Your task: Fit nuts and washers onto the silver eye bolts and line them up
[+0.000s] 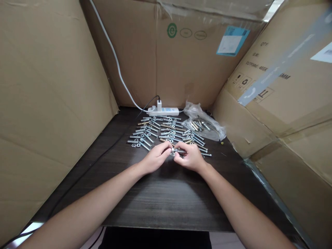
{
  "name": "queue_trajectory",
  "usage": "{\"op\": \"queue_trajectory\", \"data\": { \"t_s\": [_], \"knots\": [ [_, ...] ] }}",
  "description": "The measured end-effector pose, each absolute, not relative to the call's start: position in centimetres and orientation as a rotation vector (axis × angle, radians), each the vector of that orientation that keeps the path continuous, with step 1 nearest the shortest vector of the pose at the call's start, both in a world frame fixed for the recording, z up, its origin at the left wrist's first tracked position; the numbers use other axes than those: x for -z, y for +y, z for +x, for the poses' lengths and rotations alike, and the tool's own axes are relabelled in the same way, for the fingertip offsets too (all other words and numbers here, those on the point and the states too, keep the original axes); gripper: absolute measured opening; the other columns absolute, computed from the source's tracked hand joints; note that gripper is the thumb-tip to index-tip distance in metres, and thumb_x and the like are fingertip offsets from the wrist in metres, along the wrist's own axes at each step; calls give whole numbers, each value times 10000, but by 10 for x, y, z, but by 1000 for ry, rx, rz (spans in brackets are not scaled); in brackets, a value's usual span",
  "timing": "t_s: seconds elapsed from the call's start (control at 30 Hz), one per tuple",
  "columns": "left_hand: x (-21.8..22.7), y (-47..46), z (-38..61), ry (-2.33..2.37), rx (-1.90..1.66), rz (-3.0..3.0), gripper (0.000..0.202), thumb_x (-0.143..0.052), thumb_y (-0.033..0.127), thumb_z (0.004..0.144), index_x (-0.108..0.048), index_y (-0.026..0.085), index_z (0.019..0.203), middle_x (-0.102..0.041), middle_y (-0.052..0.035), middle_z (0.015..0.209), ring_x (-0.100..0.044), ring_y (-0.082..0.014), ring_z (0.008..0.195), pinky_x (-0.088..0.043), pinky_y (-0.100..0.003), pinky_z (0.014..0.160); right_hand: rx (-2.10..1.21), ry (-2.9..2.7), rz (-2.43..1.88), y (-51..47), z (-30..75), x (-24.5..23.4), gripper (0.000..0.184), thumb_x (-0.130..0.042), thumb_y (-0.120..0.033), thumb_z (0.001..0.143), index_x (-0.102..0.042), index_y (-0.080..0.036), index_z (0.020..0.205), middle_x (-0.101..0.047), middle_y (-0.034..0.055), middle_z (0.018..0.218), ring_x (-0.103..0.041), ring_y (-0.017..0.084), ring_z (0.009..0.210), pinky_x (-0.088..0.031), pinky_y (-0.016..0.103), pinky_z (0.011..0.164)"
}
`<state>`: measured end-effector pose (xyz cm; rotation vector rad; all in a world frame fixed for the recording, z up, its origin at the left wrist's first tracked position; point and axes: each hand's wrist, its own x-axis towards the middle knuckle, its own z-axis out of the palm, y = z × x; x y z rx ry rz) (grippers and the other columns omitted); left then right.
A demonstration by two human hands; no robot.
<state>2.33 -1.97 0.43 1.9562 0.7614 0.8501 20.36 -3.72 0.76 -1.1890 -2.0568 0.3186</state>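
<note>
My left hand and my right hand meet over the dark table, both pinched on one metal bolt held level between them. The left fingers grip its washer or nut end; the right fingers hold the shank. Just beyond the hands lie several rows of metal bolts with washers. A clear plastic bag with more bolts inside sits at the back right.
Cardboard walls stand at left, back and right. A white power strip with a plugged adapter lies against the back wall, its white cable running up. A black cable crosses the table's left side.
</note>
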Motion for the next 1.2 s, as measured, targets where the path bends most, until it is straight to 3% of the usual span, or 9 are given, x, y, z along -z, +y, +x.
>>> {"op": "queue_trajectory", "data": {
  "t_s": [0.13,0.33,0.67,0.9,1.07,1.2],
  "knots": [
    [-3,-19,23,770,-773,1972,270,-331,310,941,-496,156,794,-513,-4,773,-465,-137,734,-384,-251,707,-322,-2057,-1180,-37,204,-7,118,-559,-258,698,-620,-177,759,-493,-44,514,-415,82,434,-336,183,473],
    [-5,-21,23,768,-918,1914,131,-414,232,900,-490,173,989,-496,-3,844,-462,-131,763,-391,-239,720,-320,-2062,-1181,-37,204,-7,128,-557,-249,696,-626,-175,774,-490,-45,523,-414,78,437,-338,180,477],
    [-6,-21,22,748,-859,1934,102,-405,222,881,-490,167,875,-514,-4,845,-478,-145,803,-390,-252,757,-334,-2081,-1183,-38,203,-6,153,-558,-258,694,-647,-171,783,-518,-37,518,-428,81,431,-353,184,483],
    [-6,-20,21,747,-755,1939,267,-333,300,920,-510,152,786,-541,-19,767,-489,-158,751,-415,-278,737,-324,-2075,-1160,-38,202,-8,135,-562,-258,692,-636,-170,763,-525,-38,525,-442,82,437,-355,182,484],
    [-8,-22,22,779,-877,1904,120,-418,249,881,-499,166,914,-518,-6,837,-480,-145,783,-409,-259,744,-325,-2079,-1177,-38,203,-6,142,-562,-259,701,-639,-173,785,-507,-46,515,-435,79,430,-350,182,478],
    [-9,-23,23,715,-925,1884,126,-414,205,864,-494,169,954,-513,-15,886,-487,-145,826,-404,-260,791,-314,-2096,-1197,-37,203,-5,150,-557,-266,705,-636,-171,791,-514,-39,528,-428,83,435,-355,186,483]
  ]
}}
